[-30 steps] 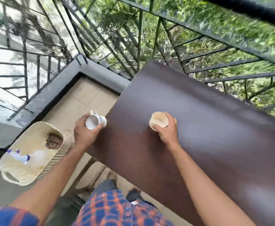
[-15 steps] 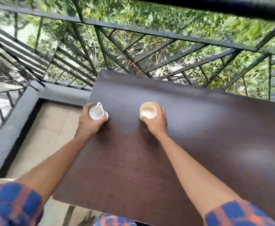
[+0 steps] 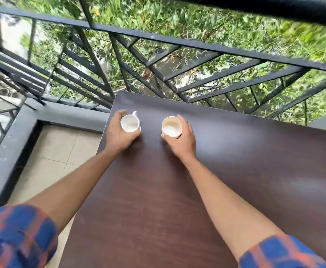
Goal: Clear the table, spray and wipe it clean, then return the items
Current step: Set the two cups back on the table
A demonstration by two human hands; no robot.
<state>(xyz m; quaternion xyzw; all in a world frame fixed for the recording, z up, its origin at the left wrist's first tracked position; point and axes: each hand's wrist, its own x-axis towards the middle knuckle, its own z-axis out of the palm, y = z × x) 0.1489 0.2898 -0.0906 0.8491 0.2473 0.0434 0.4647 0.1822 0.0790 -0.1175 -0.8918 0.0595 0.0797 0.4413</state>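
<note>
Gripping white mug [image 3: 129, 123] left hand [image 3: 119, 135]; cream cup [image 3: 171, 126] right hand [image 3: 181, 141]

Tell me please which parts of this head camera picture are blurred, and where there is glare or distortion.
In the head view: the railing and the plaid sleeves smear with motion blur; the white mug and the paper cup are fairly sharp, though their insides look washed out; a soft sheen of daylight lies on the dark table; the wide lens bends the straight rails.
</note>
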